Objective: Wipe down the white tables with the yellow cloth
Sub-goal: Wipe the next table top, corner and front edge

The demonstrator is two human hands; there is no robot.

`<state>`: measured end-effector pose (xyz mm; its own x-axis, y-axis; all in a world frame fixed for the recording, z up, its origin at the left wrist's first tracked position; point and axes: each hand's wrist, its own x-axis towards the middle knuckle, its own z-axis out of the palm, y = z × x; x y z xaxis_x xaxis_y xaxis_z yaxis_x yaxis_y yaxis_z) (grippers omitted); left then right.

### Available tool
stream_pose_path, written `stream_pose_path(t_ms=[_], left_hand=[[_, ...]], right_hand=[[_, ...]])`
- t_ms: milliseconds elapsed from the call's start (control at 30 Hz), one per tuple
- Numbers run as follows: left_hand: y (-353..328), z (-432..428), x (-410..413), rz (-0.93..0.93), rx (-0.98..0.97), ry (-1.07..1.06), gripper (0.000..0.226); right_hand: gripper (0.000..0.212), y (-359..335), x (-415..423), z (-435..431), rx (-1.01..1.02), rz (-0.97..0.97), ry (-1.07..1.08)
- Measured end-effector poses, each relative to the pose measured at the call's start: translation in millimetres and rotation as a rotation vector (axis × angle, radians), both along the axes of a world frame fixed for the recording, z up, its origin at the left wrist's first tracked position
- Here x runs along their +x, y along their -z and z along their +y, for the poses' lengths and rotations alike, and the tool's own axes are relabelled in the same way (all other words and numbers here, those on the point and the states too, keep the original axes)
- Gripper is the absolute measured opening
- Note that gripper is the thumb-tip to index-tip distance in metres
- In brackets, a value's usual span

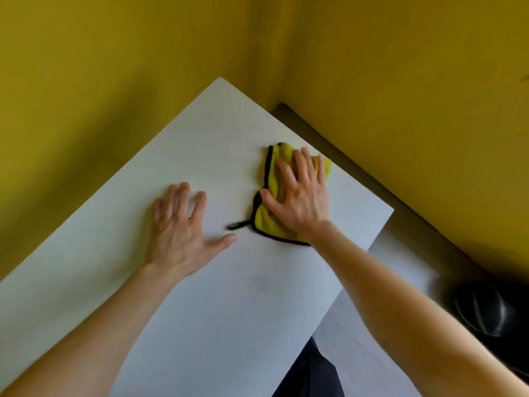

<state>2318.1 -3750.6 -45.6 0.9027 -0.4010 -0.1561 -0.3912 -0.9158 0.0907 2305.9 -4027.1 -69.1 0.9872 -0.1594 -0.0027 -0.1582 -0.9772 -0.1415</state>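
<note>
Right hand [300,193] flat, fingers spread, pressing the cloth [270,222] onto the table [229,296]. Left hand [183,230] open, palm down beside it, probably touching the top.

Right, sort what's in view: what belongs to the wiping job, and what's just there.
Part of the job:
yellow cloth, flat under the right hand
white table
left hand, palm down on the bare tabletop

Just there:
yellow walls
dark round object at the lower right, too blurred to identify
</note>
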Motion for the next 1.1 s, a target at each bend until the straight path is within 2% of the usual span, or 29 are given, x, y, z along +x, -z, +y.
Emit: stream_pose_path(t_ms=[100,167,267,333,367,533,633,667,767,833,900,1000,1100], left_hand=[[-21,-11,6,0.250,0.158,0.043,0.152],[-26,-16,2,0.348,0.256,0.109,0.166],[-28,-29,-3,0.377,0.350,0.126,0.174],[-29,-35,-4,0.371,0.361,0.109,0.174],[-30,-36,-4,0.372,0.357,0.098,0.176],[-31,-35,-4,0.387,0.348,0.071,0.182],[-34,-36,-3,0.395,0.358,0.073,0.182],[-35,-37,-3,0.392,0.356,0.069,0.181],[-35,-39,-2,0.401,0.356,0.071,0.176],[-40,-41,-4,0.405,0.361,0.067,0.177],[-45,-43,-7,0.382,0.376,0.058,0.178],[-50,-47,-18,0.334,0.349,0.079,0.168],[-51,-51,-30,0.421,0.307,0.072,0.163]], right_hand=[[0.084,1,34,-29,0.018,0.016,0.229],[0.083,0,9,4,0.058,-0.013,0.237],[0.083,-8,-68,75,0.142,0.016,-0.037],[0.083,-5,-94,78,0.172,0.047,-0.200],[0.083,-2,-90,60,0.179,0.029,-0.207],[0.081,2,-30,-54,0.067,0.014,0.252],[0.080,-1,-44,-16,0.078,-0.029,0.321],[0.080,-3,-62,18,0.108,-0.036,0.288],[0.076,-5,-118,104,0.186,0.028,-0.054],[0.076,-6,-128,89,0.203,0.021,-0.195],[0.078,-2,-116,29,0.163,-0.009,-0.066],[0.079,-5,-99,-70,0.070,0.039,0.351],[0.083,-5,-108,-50,0.074,0.018,0.469]])
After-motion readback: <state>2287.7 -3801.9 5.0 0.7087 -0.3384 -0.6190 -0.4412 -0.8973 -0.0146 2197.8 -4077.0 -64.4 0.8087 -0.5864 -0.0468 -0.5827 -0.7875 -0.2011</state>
